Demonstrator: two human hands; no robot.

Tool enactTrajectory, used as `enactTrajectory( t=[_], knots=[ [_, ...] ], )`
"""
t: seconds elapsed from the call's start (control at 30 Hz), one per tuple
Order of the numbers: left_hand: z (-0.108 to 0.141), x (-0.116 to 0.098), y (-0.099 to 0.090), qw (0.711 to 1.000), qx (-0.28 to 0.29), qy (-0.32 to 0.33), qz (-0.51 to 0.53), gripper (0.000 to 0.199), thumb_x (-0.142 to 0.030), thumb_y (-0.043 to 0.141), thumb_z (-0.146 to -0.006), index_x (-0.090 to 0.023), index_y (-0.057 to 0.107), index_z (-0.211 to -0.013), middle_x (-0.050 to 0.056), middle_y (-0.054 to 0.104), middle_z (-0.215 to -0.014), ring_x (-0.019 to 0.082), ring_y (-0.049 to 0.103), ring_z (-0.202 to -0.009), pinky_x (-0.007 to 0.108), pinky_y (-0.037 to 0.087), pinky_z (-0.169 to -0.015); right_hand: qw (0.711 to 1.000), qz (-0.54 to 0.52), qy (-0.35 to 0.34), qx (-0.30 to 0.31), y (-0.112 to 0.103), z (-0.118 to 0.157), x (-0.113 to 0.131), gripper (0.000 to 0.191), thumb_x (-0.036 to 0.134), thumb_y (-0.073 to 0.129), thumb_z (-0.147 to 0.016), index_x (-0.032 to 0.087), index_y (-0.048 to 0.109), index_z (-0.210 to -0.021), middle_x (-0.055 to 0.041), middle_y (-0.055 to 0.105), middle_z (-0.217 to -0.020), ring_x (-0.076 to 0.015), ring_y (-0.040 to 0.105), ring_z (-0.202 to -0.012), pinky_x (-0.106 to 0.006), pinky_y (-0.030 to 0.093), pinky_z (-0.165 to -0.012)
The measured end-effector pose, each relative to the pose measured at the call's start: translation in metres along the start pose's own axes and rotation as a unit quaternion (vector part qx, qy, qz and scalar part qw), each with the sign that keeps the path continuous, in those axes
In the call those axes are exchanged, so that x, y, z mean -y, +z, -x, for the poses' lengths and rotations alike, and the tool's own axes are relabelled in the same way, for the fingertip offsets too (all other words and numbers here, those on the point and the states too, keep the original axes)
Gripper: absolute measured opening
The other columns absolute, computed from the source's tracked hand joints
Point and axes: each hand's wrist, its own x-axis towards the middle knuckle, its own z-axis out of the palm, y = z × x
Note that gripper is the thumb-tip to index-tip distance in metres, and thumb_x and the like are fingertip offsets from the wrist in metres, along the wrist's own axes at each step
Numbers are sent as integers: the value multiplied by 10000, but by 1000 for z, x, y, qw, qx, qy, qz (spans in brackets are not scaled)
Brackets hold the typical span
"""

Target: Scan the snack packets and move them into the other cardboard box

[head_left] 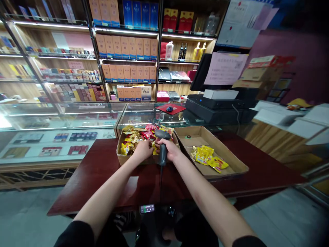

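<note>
My right hand [171, 150] is wrapped round the handle of a black barcode scanner [162, 154], whose head tilts over a cardboard box [120, 158]. A cord hangs down from the handle. Foil snack packets [135, 138] in gold, yellow and red fill this box. Close to the scanner, my left hand [143, 150] reaches over the box with its fingers curled in at a yellow snack packet [155, 149]; the fingertips are partly hidden. To the right, a shallow cardboard tray [232, 161] holds several yellow packets [204, 155] and a small dark green item [188, 137].
Both boxes stand on a dark red table [100, 171]. Behind it runs a glass counter [97, 116] with a mouse [169, 109] on a red mat and a monitor [202, 73]. Shelves of boxed goods [132, 48] line the wall. A lit phone [147, 208] lies below the table edge.
</note>
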Motion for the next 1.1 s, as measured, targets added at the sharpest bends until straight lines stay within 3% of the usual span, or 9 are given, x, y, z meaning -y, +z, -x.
enactTrajectory(
  t=[0.13, 0.23, 0.33, 0.43, 0.57, 0.77, 0.83, 0.93, 1.1],
  knots=[
    [4, 6, 16, 998, -11, -25, -59, 231, -305, 781, -579, -207, 573, -551, 86, 605, -606, 283, 624, -799, 311, 418, -723, 998, 3, -53, -28, -5, 3, -10, 180, 53, 589, -623, 159, 632, -762, -23, 679, -754, -158, 652, -733, -257, 550, -605],
    [8, 9, 21, 999, -5, -31, -43, 237, -346, 728, -650, -206, 578, -532, 63, 602, -581, 236, 616, -721, 272, 398, -658, 997, -22, -78, -13, -10, 7, -16, 191, 47, 604, -613, 167, 638, -758, -36, 703, -815, -185, 673, -844, -260, 563, -655],
    [13, 12, 20, 997, -63, -22, 26, 200, -384, 621, -763, -211, 643, -667, 33, 625, -632, 180, 601, -663, 239, 403, -617, 993, -67, -92, 8, -17, 12, -19, 208, 48, 601, -625, 181, 646, -779, -41, 712, -862, -212, 672, -940, -303, 575, -742],
    [15, 15, 17, 976, -133, -61, 161, 240, -438, 550, -818, -214, 638, -830, 2, 616, -665, 141, 590, -595, 218, 441, -557, 989, -82, -125, 1, -21, 16, -17, 222, 41, 603, -632, 192, 647, -789, -39, 712, -913, -224, 662, -987, -335, 571, -798],
    [11, 19, 13, 942, -127, -113, 290, 312, -494, 584, -790, -203, 613, -896, -17, 610, -700, 118, 590, -503, 215, 457, -463, 990, -49, -134, 4, -23, 17, -14, 238, 64, 628, -626, 198, 668, -818, -28, 708, -956, -210, 635, -1031, -305, 558, -808],
    [-3, 15, 11, 929, -134, -135, 316, 378, -535, 617, -751, -179, 628, -881, -34, 587, -620, 98, 547, -408, 196, 399, -382, 988, 84, -112, 64, -26, 16, -17, 259, 107, 677, -599, 186, 686, -845, -12, 719, -854, -190, 657, -892, -269, 532, -777],
    [-10, 11, 9, 934, -113, -119, 319, 380, -528, 629, -745, -168, 637, -863, -30, 594, -615, 79, 522, -399, 178, 367, -369, 989, 88, -103, 65, -25, 15, -15, 298, 91, 671, -595, 188, 685, -876, -6, 719, -845, -183, 663, -858, -268, 532, -776],
    [-23, 5, 5, 938, -24, -86, 335, 401, -489, 696, -700, -160, 671, -928, -12, 628, -641, 57, 496, -415, 156, 328, -367, 993, 28, -103, 45, -22, 9, -6, 325, 62, 629, -604, 181, 673, -903, -12, 716, -869, -181, 671, -834, -281, 544, -781],
    [-51, -4, -1, 921, 96, -67, 371, 476, -381, 815, -577, -158, 709, -983, 37, 703, -756, 118, 607, -592, 190, 451, -512, 991, -22, -130, 26, -20, -3, 14, 291, 45, 585, -607, 184, 639, -857, -19, 707, -899, -178, 675, -826, -292, 568, -765]
  ],
)
